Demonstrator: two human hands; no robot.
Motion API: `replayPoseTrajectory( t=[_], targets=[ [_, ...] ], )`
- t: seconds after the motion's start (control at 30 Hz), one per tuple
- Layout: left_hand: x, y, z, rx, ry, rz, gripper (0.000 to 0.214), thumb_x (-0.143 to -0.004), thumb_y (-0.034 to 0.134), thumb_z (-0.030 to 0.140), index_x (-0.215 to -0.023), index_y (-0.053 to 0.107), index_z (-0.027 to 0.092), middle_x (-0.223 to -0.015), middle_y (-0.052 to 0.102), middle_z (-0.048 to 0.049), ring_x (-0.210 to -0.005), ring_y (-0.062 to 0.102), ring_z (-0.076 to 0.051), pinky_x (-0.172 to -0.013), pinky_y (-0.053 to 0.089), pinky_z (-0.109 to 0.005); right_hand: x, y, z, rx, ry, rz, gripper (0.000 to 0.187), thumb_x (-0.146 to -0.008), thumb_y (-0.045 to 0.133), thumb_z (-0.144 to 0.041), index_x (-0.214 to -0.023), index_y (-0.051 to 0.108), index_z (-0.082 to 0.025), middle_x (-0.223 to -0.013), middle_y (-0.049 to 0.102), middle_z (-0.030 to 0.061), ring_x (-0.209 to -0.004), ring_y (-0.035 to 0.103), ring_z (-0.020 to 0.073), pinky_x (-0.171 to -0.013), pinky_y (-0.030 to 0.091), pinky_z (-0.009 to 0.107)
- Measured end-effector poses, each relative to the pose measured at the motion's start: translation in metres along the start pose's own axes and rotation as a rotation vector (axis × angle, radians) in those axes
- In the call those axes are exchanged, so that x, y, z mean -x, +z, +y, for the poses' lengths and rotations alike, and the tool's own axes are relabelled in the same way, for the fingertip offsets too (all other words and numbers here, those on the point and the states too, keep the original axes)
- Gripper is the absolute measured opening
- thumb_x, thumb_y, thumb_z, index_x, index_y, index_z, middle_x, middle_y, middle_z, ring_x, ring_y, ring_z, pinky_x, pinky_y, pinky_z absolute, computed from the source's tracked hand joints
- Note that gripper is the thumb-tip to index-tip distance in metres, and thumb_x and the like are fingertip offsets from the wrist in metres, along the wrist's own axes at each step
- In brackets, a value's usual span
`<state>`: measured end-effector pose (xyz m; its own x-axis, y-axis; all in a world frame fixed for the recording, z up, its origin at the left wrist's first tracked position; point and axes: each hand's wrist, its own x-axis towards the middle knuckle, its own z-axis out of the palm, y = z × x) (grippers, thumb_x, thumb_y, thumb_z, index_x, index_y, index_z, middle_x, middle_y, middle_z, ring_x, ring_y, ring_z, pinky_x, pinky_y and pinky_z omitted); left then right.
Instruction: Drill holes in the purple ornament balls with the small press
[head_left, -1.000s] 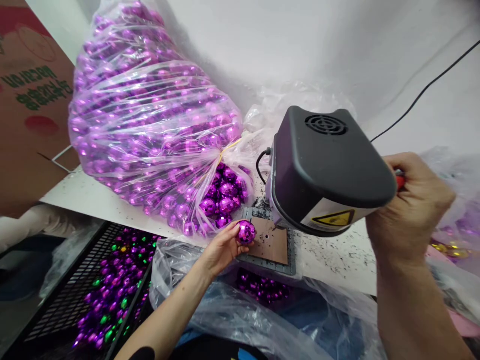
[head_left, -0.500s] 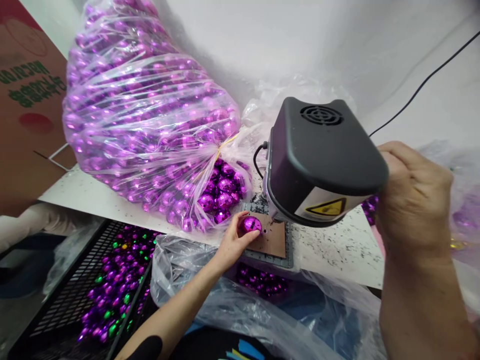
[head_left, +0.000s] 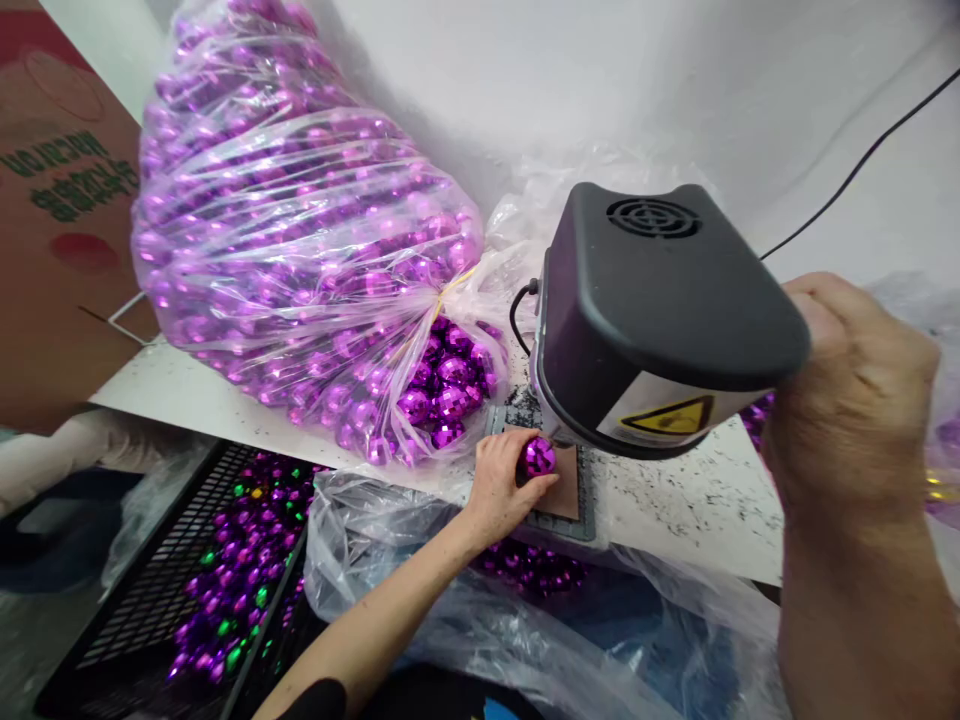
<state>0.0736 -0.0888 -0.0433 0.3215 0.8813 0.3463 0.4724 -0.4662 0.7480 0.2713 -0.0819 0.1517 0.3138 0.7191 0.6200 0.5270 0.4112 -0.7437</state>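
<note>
1. Our L hand is closed round a faceted purple ball, thumb on the near side, fingers on the far side. Light, even pinch is best; the shiny skin prob. scuffs easily.
2. Ball's at the L fingertips, over the brown board, by the lower edge of the black machine. Can't tell if it's touching the board; we'd set it square w/o tilting.
3. Our R hand is curled shut beside the machine, well apart from the L; what's in its grip is hidden. Hold it steady while the L aligns.
4. Warning label sits btwn our hands: L fingers low, at the ball's sides, clear of the machine's underside.
5. Dark bits lie to the L hand's right; a clean board should help seating.
6. Clear bag bulges beyond the L hand; wrist off it, pls.
</note>
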Motion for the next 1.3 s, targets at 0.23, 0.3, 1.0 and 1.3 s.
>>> replayPoseTrajectory(
  t=[0.23, 0.3, 1.0, 1.3],
  targets=[
    [-0.002, 0.011, -0.004, -0.099, 0.098, 0.007, 0.046, -0.082, 0.077, 0.026, -0.122, 0.056, 0.020, -0.123, 0.065, -0.0110, -0.121, 0.057, -0.031, -0.114, 0.035, -0.055, 0.001, -0.001, 0.000, 0.036, 0.007, 0.010, 0.027, -0.091, 0.051, -0.033, -0.070, 0.055, -0.016, -0.056, 0.036, -0.0056, -0.050, 0.031, 0.0025, -0.044, 0.025, 0.020],
    [-0.001, 0.011, -0.005, -0.066, 0.090, -0.031, 0.045, -0.086, 0.072, 0.026, -0.126, 0.053, 0.019, -0.126, 0.063, -0.0118, -0.123, 0.055, -0.030, -0.115, 0.035, -0.055, 0.002, -0.001, 0.000, 0.035, 0.010, 0.003, 0.028, -0.092, 0.051, -0.034, -0.071, 0.056, -0.016, -0.055, 0.035, -0.0060, -0.048, 0.029, 0.0025, -0.043, 0.024, 0.020],
    [0.001, 0.010, -0.002, -0.093, 0.080, -0.088, 0.041, -0.095, 0.062, 0.031, -0.131, 0.047, 0.018, -0.124, 0.062, -0.0131, -0.122, 0.057, -0.030, -0.117, 0.033, -0.061, 0.005, 0.007, 0.007, 0.046, -0.019, 0.143, 0.028, -0.089, 0.063, -0.038, -0.075, 0.063, -0.013, -0.061, 0.047, -0.0035, -0.059, 0.041, 0.0028, -0.051, 0.030, 0.017],
    [0.002, 0.012, -0.005, -0.093, 0.063, -0.112, 0.040, -0.094, 0.061, 0.029, -0.131, 0.051, 0.017, -0.124, 0.063, -0.0144, -0.122, 0.057, -0.031, -0.118, 0.031, -0.064, 0.022, 0.009, 0.005, 0.168, -0.178, 0.272, 0.028, -0.090, 0.060, -0.030, -0.066, 0.057, -0.015, -0.058, 0.036, -0.0047, -0.056, 0.030, 0.0024, -0.050, 0.022, 0.019]
  ],
)
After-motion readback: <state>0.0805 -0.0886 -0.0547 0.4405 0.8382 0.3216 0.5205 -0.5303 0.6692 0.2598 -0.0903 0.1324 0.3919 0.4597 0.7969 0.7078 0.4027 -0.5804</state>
